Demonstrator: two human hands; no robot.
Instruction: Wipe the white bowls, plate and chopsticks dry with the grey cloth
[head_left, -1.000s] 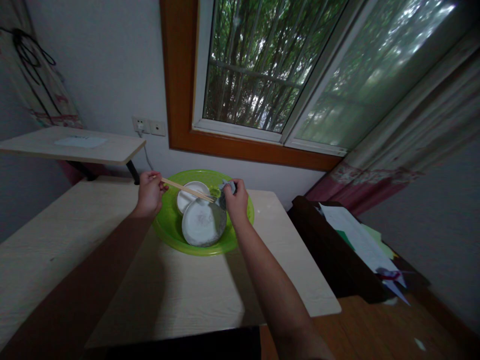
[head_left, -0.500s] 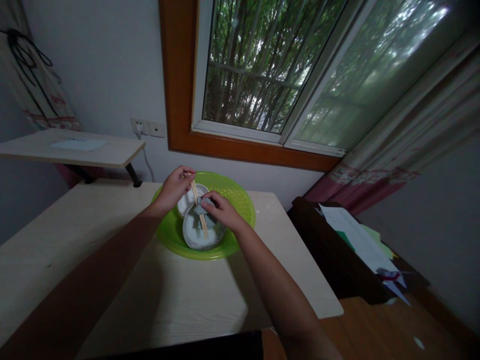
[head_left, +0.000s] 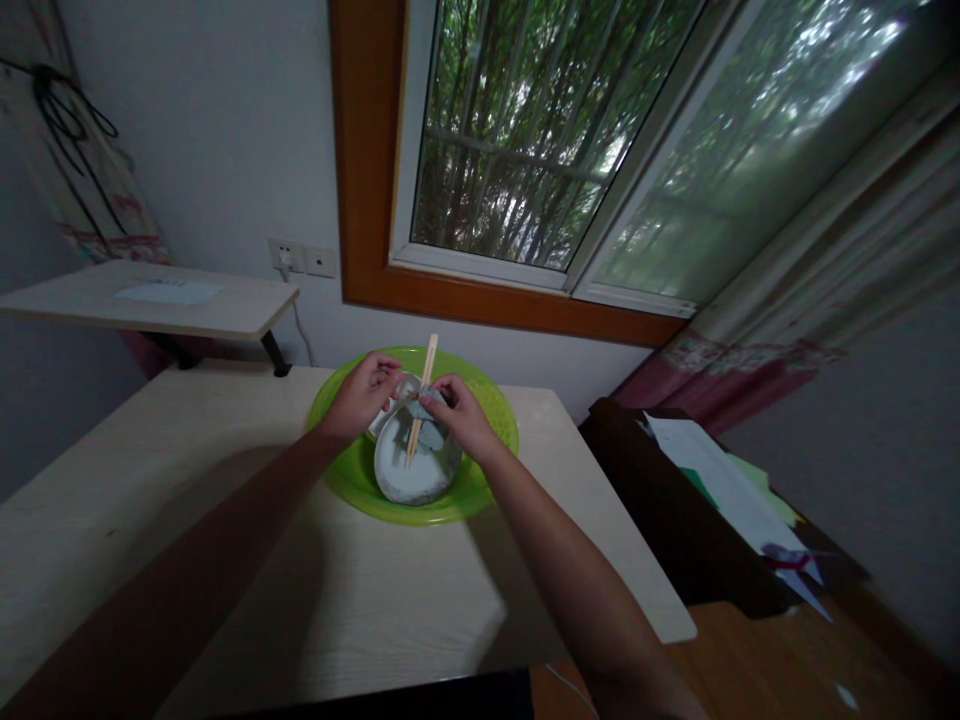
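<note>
A pair of light wooden chopsticks [head_left: 430, 358] stands slanted over a bowl. My right hand [head_left: 463, 420] pinches a grey cloth [head_left: 429, 432] that wraps round the middle of the chopsticks. To their left is my left hand [head_left: 360, 398], its fingers curled but apart, close to the cloth; whether a fingertip touches it I cannot tell. Below the hands, a bowl [head_left: 411, 487] with a pale inside and a greyish outer wall lies tilted towards me. Behind it a second white bowl [head_left: 381, 424] is partly hidden by my left hand. Both bowls are inside a green plastic basin [head_left: 420, 517].
The basin stands on a pale wooden table [head_left: 390, 590], near the wall. A raised shelf [head_left: 247, 318] with a paper on it is at the left. A dark cabinet [head_left: 637, 470] holding papers [head_left: 712, 460] stands right of the table. A window [head_left: 525, 150] is above.
My left hand has let go of the chopsticks' upper end and moved slightly down. The chopsticks now lean to the right at the top. My right hand still holds the cloth.
</note>
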